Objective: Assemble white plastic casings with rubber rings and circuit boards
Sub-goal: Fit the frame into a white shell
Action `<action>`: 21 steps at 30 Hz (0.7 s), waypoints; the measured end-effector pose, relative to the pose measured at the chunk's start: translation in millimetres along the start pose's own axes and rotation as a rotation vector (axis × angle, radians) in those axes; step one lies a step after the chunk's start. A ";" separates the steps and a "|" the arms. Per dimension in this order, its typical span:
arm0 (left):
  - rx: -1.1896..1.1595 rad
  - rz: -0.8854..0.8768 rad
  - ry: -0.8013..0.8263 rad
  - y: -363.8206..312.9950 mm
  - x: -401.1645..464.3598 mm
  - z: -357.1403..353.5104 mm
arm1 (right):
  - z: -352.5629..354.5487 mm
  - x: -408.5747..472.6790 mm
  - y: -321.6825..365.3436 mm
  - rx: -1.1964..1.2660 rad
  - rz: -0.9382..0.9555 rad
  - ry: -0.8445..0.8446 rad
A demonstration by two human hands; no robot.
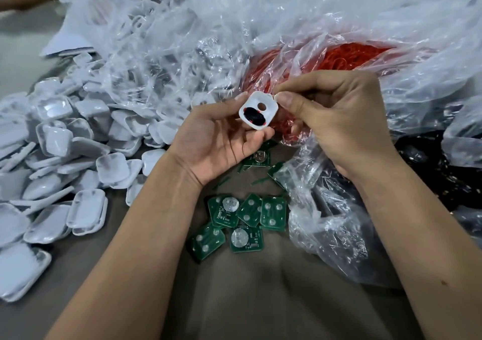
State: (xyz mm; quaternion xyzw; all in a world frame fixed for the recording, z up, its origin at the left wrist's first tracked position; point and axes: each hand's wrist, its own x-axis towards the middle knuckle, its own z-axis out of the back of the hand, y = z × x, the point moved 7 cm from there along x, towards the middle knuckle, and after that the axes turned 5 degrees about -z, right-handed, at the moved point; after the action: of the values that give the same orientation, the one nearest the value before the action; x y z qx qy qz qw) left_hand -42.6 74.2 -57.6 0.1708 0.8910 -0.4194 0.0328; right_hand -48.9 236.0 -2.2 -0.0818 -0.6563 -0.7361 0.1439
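On the grey-brown counter (260, 300) beside scattered green circuit boards (236, 221), your left hand (221, 141) cradles a small white plastic casing (258, 110) while your right hand (331, 115) pinches its top corner.

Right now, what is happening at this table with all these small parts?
A person is assembling small parts by hand. The left hand holds a white casing with a black insert already in it, while the right hand pinches the casing's upper corner. Green circuit boards lie loose on the table below, a pile of white casings sits to the left, and a bag of red rubber rings is open behind.
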 end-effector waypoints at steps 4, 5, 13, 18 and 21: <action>0.031 0.005 0.012 1.7 -0.1 -0.8 | 0.9 -0.9 -2.3 -0.026 -0.017 -0.035; 0.031 0.007 0.018 2.3 -0.1 -1.0 | 0.5 -1.0 -2.2 -0.059 -0.012 -0.040; 0.030 0.012 0.073 5.2 0.0 -5.3 | -11.0 -3.8 8.3 -0.402 0.127 -0.025; 0.039 0.013 0.078 5.5 -1.1 -6.6 | -12.6 -3.9 7.4 -0.410 0.105 -0.005; 0.035 0.012 0.072 5.8 -1.1 -6.9 | -12.6 -4.2 8.7 -0.426 0.108 -0.009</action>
State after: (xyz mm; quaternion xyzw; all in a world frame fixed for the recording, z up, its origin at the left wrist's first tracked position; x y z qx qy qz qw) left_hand -39.1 82.5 -57.2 0.1918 0.8831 -0.4282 0.0004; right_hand -41.3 223.1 3.1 -0.1488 -0.4813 -0.8490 0.1597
